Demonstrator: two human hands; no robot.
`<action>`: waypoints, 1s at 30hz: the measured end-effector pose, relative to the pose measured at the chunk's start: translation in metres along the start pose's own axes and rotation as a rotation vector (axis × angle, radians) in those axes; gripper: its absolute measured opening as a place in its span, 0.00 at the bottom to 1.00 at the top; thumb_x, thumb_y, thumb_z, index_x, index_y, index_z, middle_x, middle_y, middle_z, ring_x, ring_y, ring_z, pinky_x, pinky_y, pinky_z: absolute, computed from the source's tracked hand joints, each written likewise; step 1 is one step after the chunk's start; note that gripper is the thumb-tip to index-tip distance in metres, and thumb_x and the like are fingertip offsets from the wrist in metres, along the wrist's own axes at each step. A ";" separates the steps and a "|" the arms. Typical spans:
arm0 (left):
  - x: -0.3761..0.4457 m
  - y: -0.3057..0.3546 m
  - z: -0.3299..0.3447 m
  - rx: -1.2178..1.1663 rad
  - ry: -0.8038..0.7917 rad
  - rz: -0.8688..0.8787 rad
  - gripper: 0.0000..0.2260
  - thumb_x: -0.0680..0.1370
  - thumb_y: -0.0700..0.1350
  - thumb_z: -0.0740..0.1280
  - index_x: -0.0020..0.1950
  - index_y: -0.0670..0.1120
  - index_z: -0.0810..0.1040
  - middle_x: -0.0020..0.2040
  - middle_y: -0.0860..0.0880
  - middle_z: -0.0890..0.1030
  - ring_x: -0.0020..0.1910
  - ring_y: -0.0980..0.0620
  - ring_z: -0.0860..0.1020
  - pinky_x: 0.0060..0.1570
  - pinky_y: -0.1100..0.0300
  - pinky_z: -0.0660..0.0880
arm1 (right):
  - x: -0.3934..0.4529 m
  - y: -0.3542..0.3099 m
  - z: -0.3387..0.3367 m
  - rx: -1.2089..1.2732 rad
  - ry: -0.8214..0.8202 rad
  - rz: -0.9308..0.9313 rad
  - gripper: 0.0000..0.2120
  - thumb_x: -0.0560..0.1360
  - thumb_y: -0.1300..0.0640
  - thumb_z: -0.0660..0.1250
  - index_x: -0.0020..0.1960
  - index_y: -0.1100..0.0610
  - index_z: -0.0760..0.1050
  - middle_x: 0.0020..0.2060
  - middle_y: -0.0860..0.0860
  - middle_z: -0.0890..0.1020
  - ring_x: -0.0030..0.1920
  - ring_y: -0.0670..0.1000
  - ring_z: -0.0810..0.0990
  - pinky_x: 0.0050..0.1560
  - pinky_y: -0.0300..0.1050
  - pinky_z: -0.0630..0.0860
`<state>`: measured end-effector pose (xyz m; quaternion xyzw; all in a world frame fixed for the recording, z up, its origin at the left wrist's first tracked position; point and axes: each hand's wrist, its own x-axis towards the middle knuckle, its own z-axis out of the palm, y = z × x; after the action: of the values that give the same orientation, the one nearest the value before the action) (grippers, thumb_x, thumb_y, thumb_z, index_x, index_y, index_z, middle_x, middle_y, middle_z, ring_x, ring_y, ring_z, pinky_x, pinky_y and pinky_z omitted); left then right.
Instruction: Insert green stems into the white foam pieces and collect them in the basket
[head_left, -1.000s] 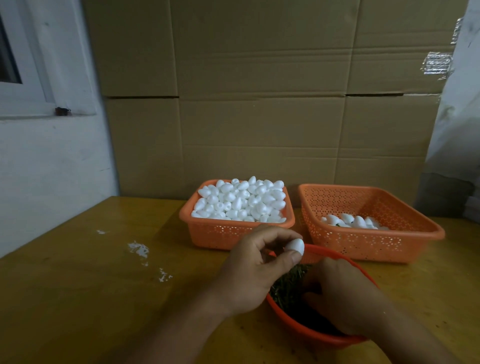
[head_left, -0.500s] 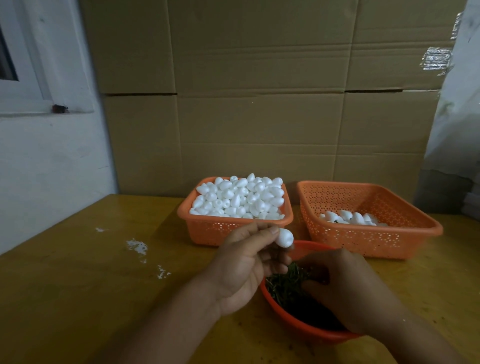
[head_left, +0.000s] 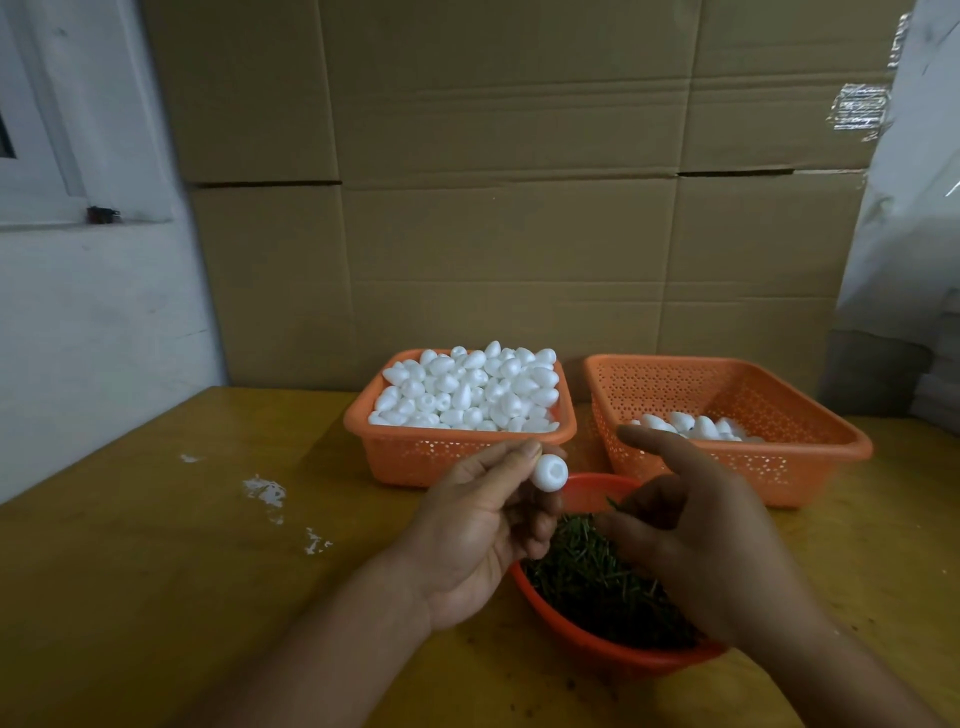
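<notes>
My left hand (head_left: 483, 525) pinches a white foam piece (head_left: 550, 472) between thumb and fingertips, its dimpled end turned toward me. My right hand (head_left: 696, 535) hovers just right of it above the round orange bowl (head_left: 582, 642) of green stems (head_left: 587, 577). Its forefinger is stretched out, and its thumb and middle finger pinch a thin green stem (head_left: 612, 503) of which only the tip shows. Behind stand an orange basket (head_left: 457, 452) heaped with foam pieces (head_left: 467, 395) and a second orange basket (head_left: 810, 441) holding several foam pieces (head_left: 696, 426).
The yellow wooden table (head_left: 156, 571) carries white foam crumbs (head_left: 265, 491) at the left. Stacked cardboard boxes (head_left: 519, 234) form a wall right behind the baskets. A white wall with a window frame is at the left, and plastic sheeting (head_left: 914, 208) hangs at the right.
My right hand has lifted out of the bowl toward the foam piece. My left hand has raised the foam piece a little and turned its dimpled end toward me.
</notes>
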<state>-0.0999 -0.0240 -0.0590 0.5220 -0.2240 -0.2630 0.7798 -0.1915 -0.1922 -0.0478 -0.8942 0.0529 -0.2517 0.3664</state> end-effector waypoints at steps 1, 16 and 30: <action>0.000 0.000 0.000 0.005 0.005 -0.003 0.12 0.76 0.52 0.68 0.52 0.46 0.83 0.36 0.47 0.78 0.31 0.53 0.74 0.30 0.63 0.70 | 0.000 0.000 0.000 0.017 -0.007 0.004 0.39 0.69 0.59 0.80 0.73 0.41 0.67 0.38 0.41 0.85 0.37 0.41 0.84 0.44 0.51 0.83; 0.001 -0.001 -0.003 -0.005 -0.016 -0.047 0.16 0.75 0.56 0.69 0.54 0.44 0.78 0.34 0.48 0.75 0.29 0.55 0.71 0.27 0.64 0.67 | 0.001 0.005 -0.002 -0.207 -0.096 -0.015 0.29 0.69 0.53 0.79 0.68 0.42 0.75 0.35 0.41 0.82 0.38 0.37 0.80 0.37 0.33 0.76; 0.000 -0.003 -0.001 0.070 -0.001 0.013 0.16 0.73 0.60 0.69 0.37 0.49 0.78 0.28 0.50 0.67 0.23 0.56 0.63 0.22 0.65 0.58 | -0.002 -0.014 0.004 0.817 0.075 -0.003 0.21 0.58 0.63 0.75 0.51 0.57 0.83 0.40 0.57 0.86 0.41 0.55 0.87 0.45 0.43 0.84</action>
<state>-0.0996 -0.0239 -0.0620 0.5472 -0.2368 -0.2501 0.7628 -0.1921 -0.1787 -0.0411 -0.6654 -0.0396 -0.2849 0.6888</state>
